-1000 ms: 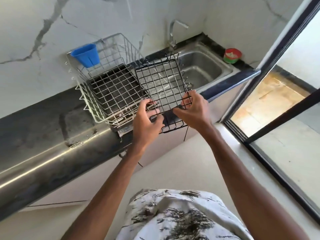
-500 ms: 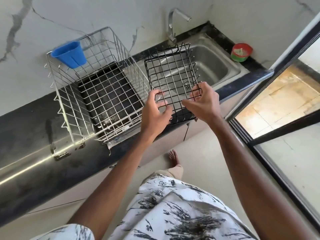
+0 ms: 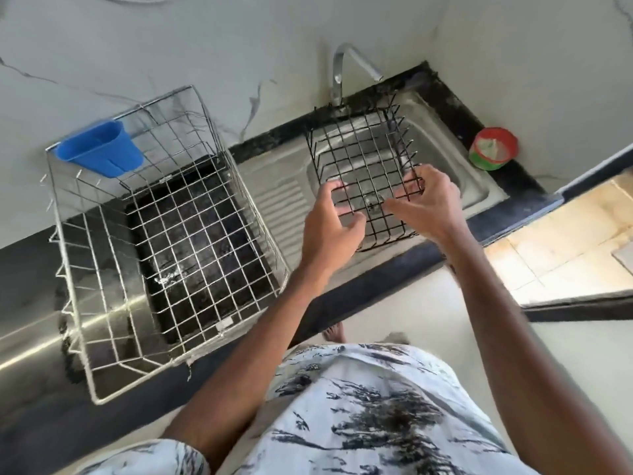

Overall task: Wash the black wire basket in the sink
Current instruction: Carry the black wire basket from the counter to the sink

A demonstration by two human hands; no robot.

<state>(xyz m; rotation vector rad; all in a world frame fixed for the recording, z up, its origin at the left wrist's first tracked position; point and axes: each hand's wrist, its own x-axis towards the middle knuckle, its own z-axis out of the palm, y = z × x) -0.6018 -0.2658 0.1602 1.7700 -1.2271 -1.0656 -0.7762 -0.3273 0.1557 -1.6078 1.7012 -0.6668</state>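
The black wire basket (image 3: 363, 156) hangs over the steel sink (image 3: 455, 173), its open side facing me and its far edge near the tap (image 3: 342, 72). My left hand (image 3: 329, 221) grips the basket's near left edge. My right hand (image 3: 428, 204) grips its near right edge. Through the wires I see the sink's drain. No water runs from the tap.
A large silver wire rack (image 3: 102, 289) with a blue plastic cup (image 3: 99, 152) clipped to its rim stands on the dark counter left of the sink. A red and green container (image 3: 495, 147) sits at the counter's right corner. A doorway opens to the right.
Both hands have carried the black basket away from the silver rack, to the right, until it is over the sink bowl. The view has shifted to look down more.
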